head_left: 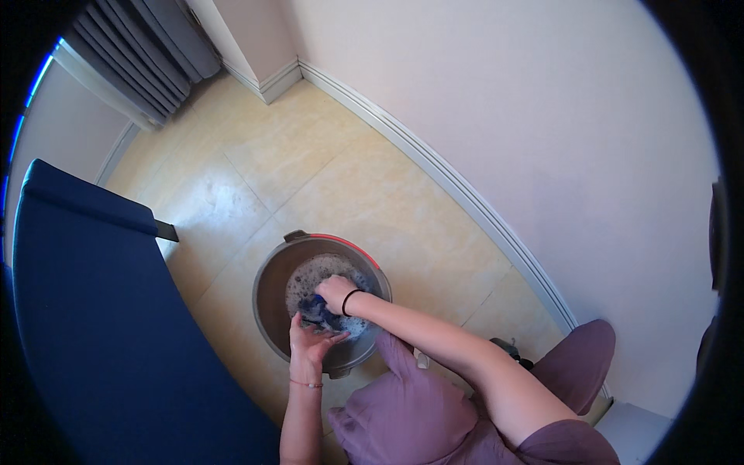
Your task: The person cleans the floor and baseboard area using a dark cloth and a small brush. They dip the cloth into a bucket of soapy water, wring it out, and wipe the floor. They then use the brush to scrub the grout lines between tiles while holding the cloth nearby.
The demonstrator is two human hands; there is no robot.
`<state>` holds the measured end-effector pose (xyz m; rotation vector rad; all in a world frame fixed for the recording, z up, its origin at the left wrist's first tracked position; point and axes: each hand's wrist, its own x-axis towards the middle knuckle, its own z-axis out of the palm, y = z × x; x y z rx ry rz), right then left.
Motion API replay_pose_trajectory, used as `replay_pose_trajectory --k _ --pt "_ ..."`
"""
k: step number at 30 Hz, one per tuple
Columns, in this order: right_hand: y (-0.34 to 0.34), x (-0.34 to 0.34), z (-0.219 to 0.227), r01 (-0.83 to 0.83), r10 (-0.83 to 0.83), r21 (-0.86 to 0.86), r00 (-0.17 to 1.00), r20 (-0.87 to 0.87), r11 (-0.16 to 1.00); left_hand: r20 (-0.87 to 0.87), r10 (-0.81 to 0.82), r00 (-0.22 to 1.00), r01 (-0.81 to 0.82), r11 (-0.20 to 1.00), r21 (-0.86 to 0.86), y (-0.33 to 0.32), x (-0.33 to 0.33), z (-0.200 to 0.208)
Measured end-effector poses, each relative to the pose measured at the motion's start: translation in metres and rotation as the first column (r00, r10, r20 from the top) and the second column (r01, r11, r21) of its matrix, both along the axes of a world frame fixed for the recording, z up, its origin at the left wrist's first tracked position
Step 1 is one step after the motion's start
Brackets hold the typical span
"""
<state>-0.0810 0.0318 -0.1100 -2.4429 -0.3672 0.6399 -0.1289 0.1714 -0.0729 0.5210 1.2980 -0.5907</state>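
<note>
A round grey bucket [271,302] with a red handle [341,243] along its far rim stands on the floor before me. Foamy water [306,273] fills its bottom, and a wet dark blue cloth [314,310] lies partly under the suds. My right hand [335,292], with a black band at the wrist, reaches in from the right, its fingers curled around a bunched part of the cloth. Nearer to me, my left hand [312,341] is at the cloth's near side, palm up with thumb and fingers spread. How much of the cloth lies under water is hidden.
A dark blue upholstered piece of furniture [101,310] runs along the left, with a short dark leg [166,231]. A pale wall with a white baseboard [434,163] borders the tiled floor [310,170] on the right. Grey curtains [147,54] hang at the far left.
</note>
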Motion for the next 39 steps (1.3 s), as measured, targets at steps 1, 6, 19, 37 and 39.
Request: replay_pose_trajectory --k 1,6,19,37,39 --pt "0.002 -0.001 0.02 0.007 -0.013 0.135 0.999 0.04 0.991 0.143 -0.021 0.99 0.038 0.993 -0.116 0.004 -0.005 -0.005" --pt "0.008 -0.008 0.117 0.005 -0.05 0.557 0.997 0.067 0.831 0.555 0.003 0.832 0.218 0.917 -0.333 0.013 -0.013 -0.059" --pt "-0.073 -0.008 0.173 0.133 0.008 0.62 0.976 -0.219 0.773 0.494 -0.023 0.869 -0.015 0.997 0.073 0.009 0.017 -0.022" --pt "-0.039 -0.001 0.127 0.649 -0.058 0.461 0.614 -0.787 0.605 0.692 -0.63 0.353 -0.216 0.665 0.715 -0.022 -0.003 0.053" --pt "-0.041 0.0 0.092 0.679 -0.184 0.329 0.567 -0.803 0.656 0.693 -0.654 0.303 -0.287 0.631 0.721 -0.032 0.001 0.069"
